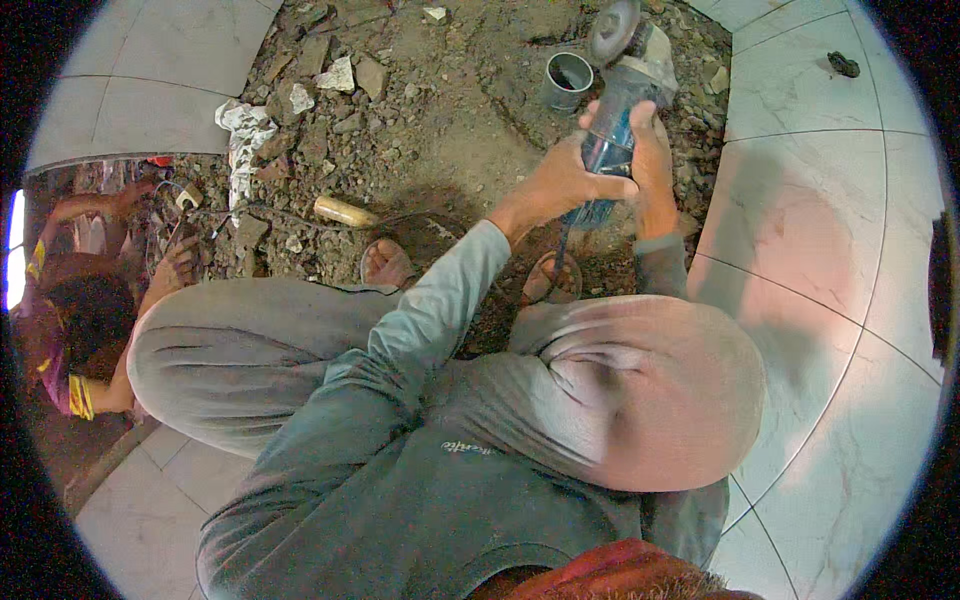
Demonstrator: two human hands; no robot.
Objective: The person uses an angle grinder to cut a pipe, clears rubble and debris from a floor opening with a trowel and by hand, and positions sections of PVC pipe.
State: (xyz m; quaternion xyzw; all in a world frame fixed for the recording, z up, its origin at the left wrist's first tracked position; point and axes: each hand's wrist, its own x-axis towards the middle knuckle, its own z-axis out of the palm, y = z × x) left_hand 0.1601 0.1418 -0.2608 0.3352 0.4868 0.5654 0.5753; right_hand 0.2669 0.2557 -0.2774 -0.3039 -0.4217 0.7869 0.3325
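Note:
An angle grinder (611,142) with a blue body is held in both my hands, its disc end pointing away from me. My left hand (568,186) wraps round the body from the left, the thumb lying across it. On the other side my right hand (653,160) grips it, fingers closed. The round grey disc (614,30) tilts at the far end, beside a dusty pale head. A dark cord runs down from the rear of the tool. Just left of the grinder stands a grey cylindrical cup or pipe piece (568,82), dark inside.
Rubble and dirt (450,110) fill the ground between pale floor tiles (800,200). A wooden-looking cylinder (345,212) lies near my left foot. Crumpled white material (245,150) lies farther left. At the far left another person (90,300) reaches toward the rubble.

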